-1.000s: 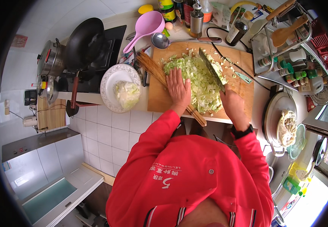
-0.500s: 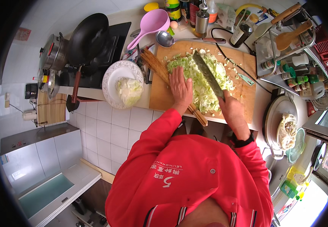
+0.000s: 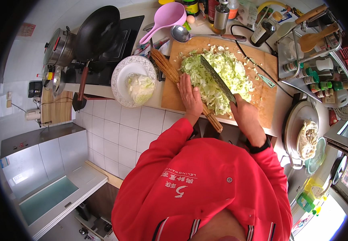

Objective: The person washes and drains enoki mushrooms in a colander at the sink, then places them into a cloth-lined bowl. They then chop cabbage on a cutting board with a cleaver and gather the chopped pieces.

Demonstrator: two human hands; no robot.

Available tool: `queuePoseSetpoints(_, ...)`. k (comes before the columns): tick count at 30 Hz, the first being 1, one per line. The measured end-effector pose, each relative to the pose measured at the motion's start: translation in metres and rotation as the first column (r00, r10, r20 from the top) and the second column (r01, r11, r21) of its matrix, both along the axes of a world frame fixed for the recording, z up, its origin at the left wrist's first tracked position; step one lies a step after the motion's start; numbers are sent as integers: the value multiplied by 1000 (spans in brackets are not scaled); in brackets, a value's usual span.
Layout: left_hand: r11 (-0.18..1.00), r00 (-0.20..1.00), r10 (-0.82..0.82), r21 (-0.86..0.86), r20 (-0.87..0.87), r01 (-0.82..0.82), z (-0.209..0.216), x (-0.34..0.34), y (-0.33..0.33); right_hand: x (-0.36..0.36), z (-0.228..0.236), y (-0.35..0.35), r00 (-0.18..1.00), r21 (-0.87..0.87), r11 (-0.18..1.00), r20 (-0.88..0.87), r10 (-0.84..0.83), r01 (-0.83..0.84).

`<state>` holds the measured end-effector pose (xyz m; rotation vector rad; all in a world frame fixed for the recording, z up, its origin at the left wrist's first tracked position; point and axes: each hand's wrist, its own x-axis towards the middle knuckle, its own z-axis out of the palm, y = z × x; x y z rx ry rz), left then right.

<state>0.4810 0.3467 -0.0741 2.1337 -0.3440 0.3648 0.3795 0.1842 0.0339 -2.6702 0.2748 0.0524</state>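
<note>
My right hand [image 3: 246, 115] grips the handle of a long dark-bladed kitchen knife [image 3: 217, 78]. Its blade lies slantwise over a pile of chopped cabbage [image 3: 234, 68], tip pointing away and to the left. My left hand [image 3: 190, 99] rests with fingers stretched out, at the near left edge of the pile and over a bundled bamboo brush [image 3: 164, 66]. The brush lies diagonally across the left side of the wooden cutting board [image 3: 262, 108]; its bound end sticks out past the near edge. Whether the fingertips press on cabbage or brush, I cannot tell.
Left of the board, a patterned plate [image 3: 119, 82] holds a cabbage piece [image 3: 140, 88]. A wok [image 3: 97, 32] stands on the stove. Behind the board lie a ladle [image 3: 180, 34] and a pink dipper [image 3: 170, 15]. A small green peeler-like tool [image 3: 266, 80] lies at right, near a rack [image 3: 322, 56].
The view has shifted slightly. My left hand has drawn back off the pile toward its near left edge. The knife has moved a little left and toward me, still in my right hand.
</note>
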Motion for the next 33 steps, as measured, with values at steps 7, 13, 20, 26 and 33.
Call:
queuePoseSetpoints(7, 984, 999, 8, -176, -42, -15, -3, 1, 2, 5, 0, 10, 995, -44, 994, -19, 98, -99)
queuePoseSetpoints(13, 965, 998, 41, -255, -57, -55, 1, 5, -13, 13, -3, 12, 985, 17, 986, -55, 165, -164)
queuePoseSetpoints(20, 968, 996, 64, -238, -63, -77, 4, 13, -17, 8, 2, -2, 1000, -29, 1000, 1, -7, 7)
queuePoseSetpoints(26, 996, 998, 38, -83, -51, -42, 14, 14, -11, 13, 6, -10, 999, -37, 999, 33, -8, 9)
queuePoseSetpoints(33, 967, 999, 18, 255, -48, -6, 25, 38, -16, 16, 3, -14, 999, -86, 996, -42, -24, 21)
